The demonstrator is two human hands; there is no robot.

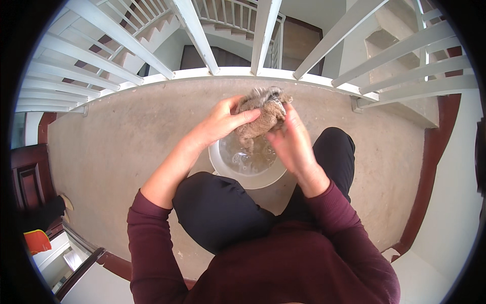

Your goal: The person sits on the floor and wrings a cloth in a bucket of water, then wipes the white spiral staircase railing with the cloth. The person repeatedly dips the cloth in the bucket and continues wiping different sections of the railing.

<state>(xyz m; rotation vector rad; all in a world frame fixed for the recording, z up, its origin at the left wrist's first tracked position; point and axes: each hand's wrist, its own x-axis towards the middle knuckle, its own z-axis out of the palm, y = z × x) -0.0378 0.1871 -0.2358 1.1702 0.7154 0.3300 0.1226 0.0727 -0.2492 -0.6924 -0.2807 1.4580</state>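
Both my hands are on a wet, brown-grey plush item (pixel 262 116), held above a white bucket (pixel 248 180). Its exact kind cannot be told, and its upper part is blurred. My left hand (pixel 224 119) grips the left side, its thumb lying across the front and its fingers hidden behind. At the right edge, my right hand (pixel 292 140) is blurred, with its fingers around the lower right part of the plush. A piece of the plush dangles over cloudy water (pixel 246 157) with bubbles in the bucket.
A white railing (pixel 235 72) runs along the far side, with stairs (pixel 152 34) beyond it. The bucket stands on a concrete floor (pixel 133 125) between my bent knees (pixel 212 205). At the left, a person's foot (pixel 67 202) is beside a dark red door (pixel 30 182).
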